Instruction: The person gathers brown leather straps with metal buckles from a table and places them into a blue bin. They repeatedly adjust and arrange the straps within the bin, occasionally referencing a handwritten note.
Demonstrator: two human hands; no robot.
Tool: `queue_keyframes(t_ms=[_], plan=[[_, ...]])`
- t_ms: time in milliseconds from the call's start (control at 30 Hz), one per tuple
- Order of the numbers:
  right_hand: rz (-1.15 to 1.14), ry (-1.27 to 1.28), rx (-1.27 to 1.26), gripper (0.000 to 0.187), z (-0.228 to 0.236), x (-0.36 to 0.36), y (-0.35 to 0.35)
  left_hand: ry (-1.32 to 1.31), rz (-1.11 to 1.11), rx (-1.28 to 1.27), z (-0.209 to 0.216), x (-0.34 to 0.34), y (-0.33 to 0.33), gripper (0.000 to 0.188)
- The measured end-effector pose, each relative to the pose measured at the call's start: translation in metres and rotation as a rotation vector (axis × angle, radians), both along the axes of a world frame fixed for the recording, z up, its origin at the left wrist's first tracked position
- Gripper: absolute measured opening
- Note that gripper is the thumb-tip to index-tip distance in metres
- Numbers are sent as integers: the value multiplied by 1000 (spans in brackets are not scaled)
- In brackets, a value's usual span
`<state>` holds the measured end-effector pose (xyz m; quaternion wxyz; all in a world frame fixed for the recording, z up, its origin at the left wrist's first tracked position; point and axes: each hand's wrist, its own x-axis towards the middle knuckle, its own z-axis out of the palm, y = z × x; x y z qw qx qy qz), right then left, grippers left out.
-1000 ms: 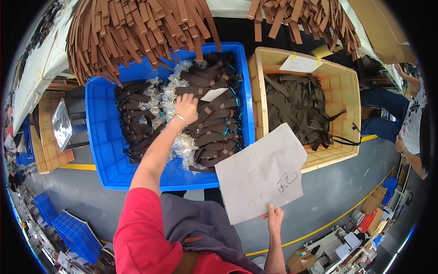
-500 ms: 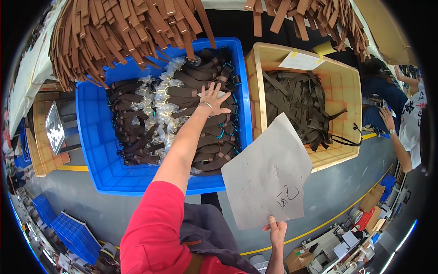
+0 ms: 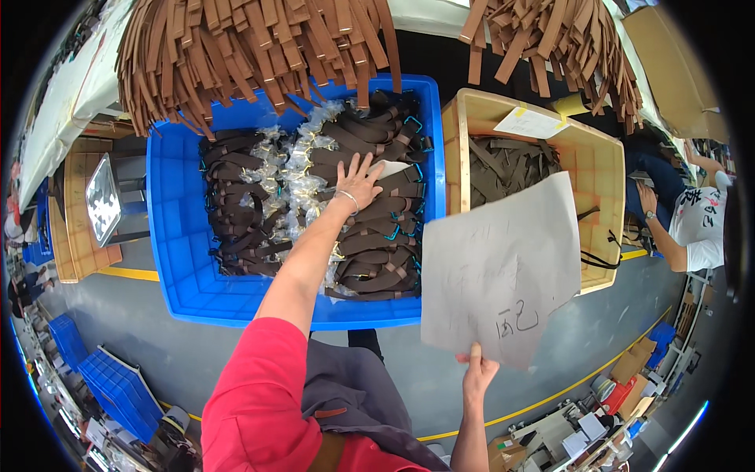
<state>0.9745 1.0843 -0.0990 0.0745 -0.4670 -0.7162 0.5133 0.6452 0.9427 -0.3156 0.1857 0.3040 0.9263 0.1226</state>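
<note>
My left hand (image 3: 359,185) rests with its fingers spread on bundled dark brown straps (image 3: 377,256) inside a blue plastic bin (image 3: 200,303). A small white slip (image 3: 391,169) lies beside its fingertips. Clear plastic wrapping (image 3: 303,169) runs down the middle of the bundles, and turquoise buckles (image 3: 392,233) show along their right side. My right hand (image 3: 476,374) pinches the lower edge of a large grey sheet of paper or thin card (image 3: 491,263) with handwriting on it. The sheet is tilted and covers part of a yellow bin (image 3: 609,197).
Brown strips (image 3: 259,47) hang over the blue bin's far edge, with more brown strips (image 3: 550,39) at the far right. Loose dark straps (image 3: 511,169) fill the yellow bin, which has a paper label (image 3: 531,122). A co-worker (image 3: 684,220) is at the right.
The grey sheet has moved right and upward with my right hand and turned a little. My left hand stays on the straps, its fingers somewhat closer together. The whole view has shifted slightly.
</note>
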Motion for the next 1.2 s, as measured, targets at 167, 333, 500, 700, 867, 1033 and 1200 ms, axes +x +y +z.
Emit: queue_keyframes(t_ms=[167, 333, 500, 700, 867, 1033, 1200], plan=[[117, -35, 150, 17, -32, -11, -9, 143, 38, 149, 3, 18, -8, 53], [81, -62, 132, 20, -38, -4, -21, 139, -96, 254, 18, 2, 40, 65], [48, -80, 8, 21, -33, 9, -11, -149, -43, 103, 11, -17, 95, 77], [52, -63, 6, 16, -40, 14, -6, -135, -168, -121, -16, -11, 90, 72], [63, -56, 190, 17, -50, 2, -12, 333, 208, 229, 21, -15, 39, 47], [28, -49, 183, 18, -68, -8, -24, 206, 1240, 122, -45, 12, -103, 49], [2, -34, 202, 22, -87, -31, -31, -497, 796, 246, -92, 57, -132, 72]])
